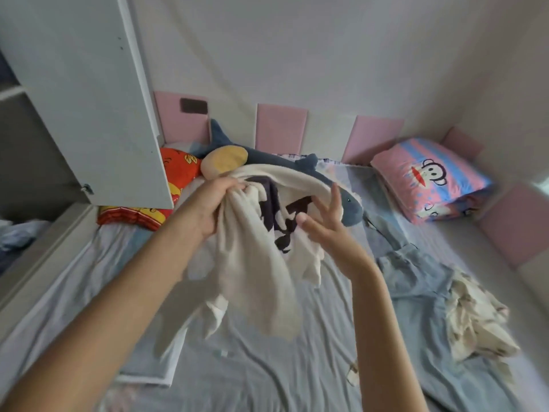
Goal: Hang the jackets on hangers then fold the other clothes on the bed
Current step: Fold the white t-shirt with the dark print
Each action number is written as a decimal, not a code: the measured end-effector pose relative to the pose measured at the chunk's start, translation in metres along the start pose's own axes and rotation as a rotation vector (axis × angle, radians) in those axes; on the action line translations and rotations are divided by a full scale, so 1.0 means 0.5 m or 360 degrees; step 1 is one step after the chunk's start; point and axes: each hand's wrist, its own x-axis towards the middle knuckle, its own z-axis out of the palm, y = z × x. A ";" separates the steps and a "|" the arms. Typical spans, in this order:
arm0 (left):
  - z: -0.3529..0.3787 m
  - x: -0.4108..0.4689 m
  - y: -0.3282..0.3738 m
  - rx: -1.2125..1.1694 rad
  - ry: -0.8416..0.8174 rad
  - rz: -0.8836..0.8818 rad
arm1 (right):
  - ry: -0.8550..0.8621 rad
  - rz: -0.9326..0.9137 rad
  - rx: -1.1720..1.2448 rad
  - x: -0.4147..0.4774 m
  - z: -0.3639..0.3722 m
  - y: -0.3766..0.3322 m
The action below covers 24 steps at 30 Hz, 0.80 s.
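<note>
A cream white T-shirt [258,272] with a dark print hangs in the air above the bed [267,370]. My left hand [218,203] grips its upper edge in a bunch. My right hand [323,224] touches the printed part, thumb against the cloth and fingers spread upward. On the right of the bed lie light blue jeans [421,281] with a crumpled cream patterned garment [478,322] on top of them.
An open white wardrobe door [89,93] stands at the left over the bed's edge. A blue shark plush [350,203], a red-yellow cushion [178,171] and a pink-blue pillow [430,179] lie at the head of the bed. Pink wall pads [280,127] line the walls.
</note>
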 end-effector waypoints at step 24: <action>0.021 -0.065 -0.195 0.0891 -0.0213 0.0508 | 0.0071 -0.0183 0.1303 -0.070 0.094 -0.020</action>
